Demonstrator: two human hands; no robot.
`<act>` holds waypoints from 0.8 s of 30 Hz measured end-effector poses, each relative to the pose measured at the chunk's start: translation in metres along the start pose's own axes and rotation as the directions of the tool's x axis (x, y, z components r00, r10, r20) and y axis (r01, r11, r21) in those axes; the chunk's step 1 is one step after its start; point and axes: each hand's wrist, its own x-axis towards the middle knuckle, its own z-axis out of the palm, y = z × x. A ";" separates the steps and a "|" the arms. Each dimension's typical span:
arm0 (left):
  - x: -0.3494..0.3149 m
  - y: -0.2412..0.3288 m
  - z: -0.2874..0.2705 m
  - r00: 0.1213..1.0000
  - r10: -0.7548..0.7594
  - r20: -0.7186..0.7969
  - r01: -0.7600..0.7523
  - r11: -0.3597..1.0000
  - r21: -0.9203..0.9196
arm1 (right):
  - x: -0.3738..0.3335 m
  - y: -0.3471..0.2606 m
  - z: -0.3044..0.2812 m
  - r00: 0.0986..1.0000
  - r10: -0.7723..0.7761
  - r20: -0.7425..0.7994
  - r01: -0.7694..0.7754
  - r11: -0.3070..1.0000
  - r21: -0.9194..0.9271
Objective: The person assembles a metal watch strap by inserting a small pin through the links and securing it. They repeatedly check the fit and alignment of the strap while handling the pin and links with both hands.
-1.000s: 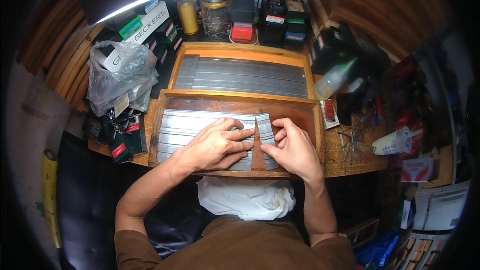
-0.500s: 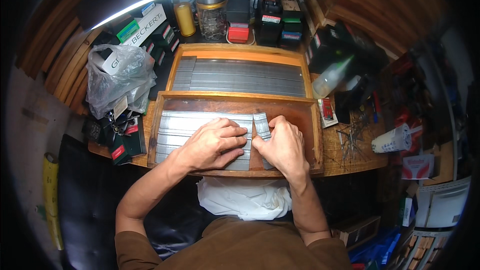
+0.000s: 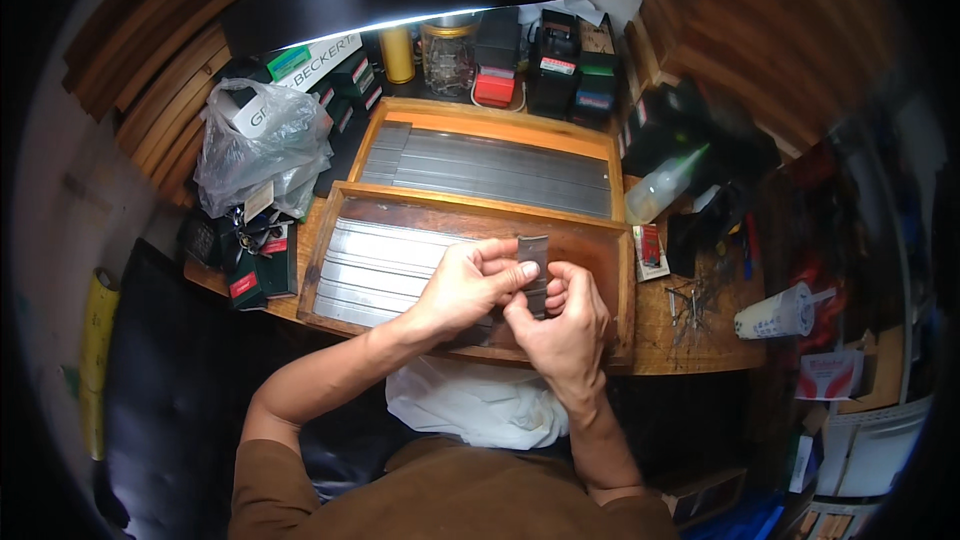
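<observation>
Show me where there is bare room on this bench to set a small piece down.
Bare wood shows in the near tray right of the hands, by its right wall. The far tray is filled with metal strips. The bench's right end is littered; bag and boxes crowd the left.

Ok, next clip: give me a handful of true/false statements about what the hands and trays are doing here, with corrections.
1. Both hands hold one short grey metal strip between them. True: the left hand and right hand pinch it together.
2. The strip is held over the far wooden tray. False: it is over the near wooden tray.
3. Long metal strips lie in the near tray's left part. True.
4. The far tray holds nothing. False: it is lined with long grey metal strips.
5. A clear plastic bag sits left of the trays. True.
</observation>
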 end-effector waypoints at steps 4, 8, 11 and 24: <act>-0.005 -0.011 0.014 0.997 0.063 0.052 -0.067 0.994 0.083 | -0.014 0.001 -0.003 0.997 -0.074 -0.024 0.074 0.997 0.000; -0.004 -0.007 0.012 0.997 0.052 0.049 -0.060 0.984 0.167 | -0.019 0.001 -0.017 0.996 -0.092 0.015 0.090 0.989 0.116; -0.001 0.006 0.007 1.000 -0.005 -0.006 0.006 0.990 0.143 | -0.018 0.006 -0.039 0.984 -0.162 0.070 0.152 0.980 0.130; -0.097 -0.009 0.051 0.969 -0.222 0.108 0.216 0.974 0.062 | -0.132 0.028 -0.090 0.819 -0.351 0.454 -0.036 0.758 0.651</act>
